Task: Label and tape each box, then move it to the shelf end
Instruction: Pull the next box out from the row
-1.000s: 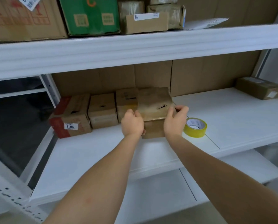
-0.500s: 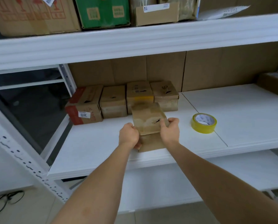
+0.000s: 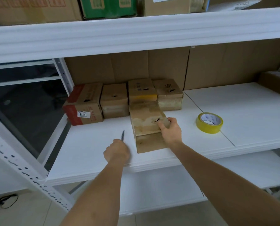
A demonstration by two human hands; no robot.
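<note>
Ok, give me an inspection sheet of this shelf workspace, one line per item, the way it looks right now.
Surface: white shelf board, with a seam right of centre.
Job's things: brown box pulled forward near the front edge; four boxes in a row at the back left; yellow tape roll lying flat to the right.
Clutter: another box at far right.
Grippers: left hand holds a pen; right hand grips the brown box's right top edge.
Cables: black cable on the floor, lower left.
Surroundings: upper shelf carrying cartons; cardboard backing behind.
</note>
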